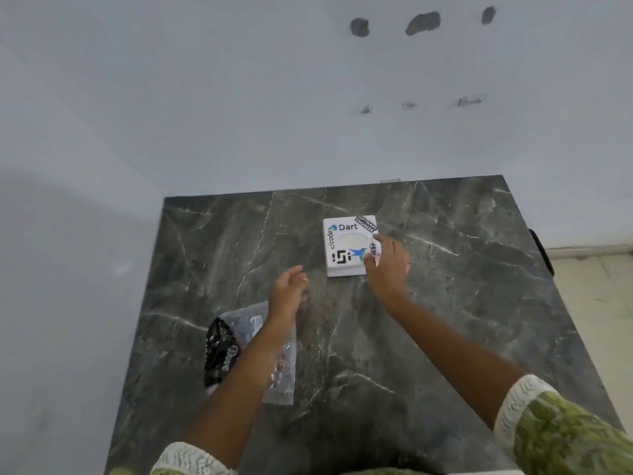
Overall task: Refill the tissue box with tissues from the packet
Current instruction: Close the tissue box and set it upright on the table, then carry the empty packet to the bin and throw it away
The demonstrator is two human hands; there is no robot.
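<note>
A square white tissue box [346, 246] with stickers on its lid and an oval slot in the middle sits on the dark marble table [445, 303]. My right hand [387, 265] rests against the box's right side, with fingertips on its right edge. My left hand [287, 286] hovers just left of and below the box, fingers loosely curled, holding nothing. A clear and black plastic tissue packet [236, 351] lies on the table at the near left, partly hidden under my left forearm.
The table stands against a pale grey wall [239, 97] with several dark patches. The table's left edge drops off near the packet. A dark object [541, 252] sticks out at the table's right edge, over a light floor.
</note>
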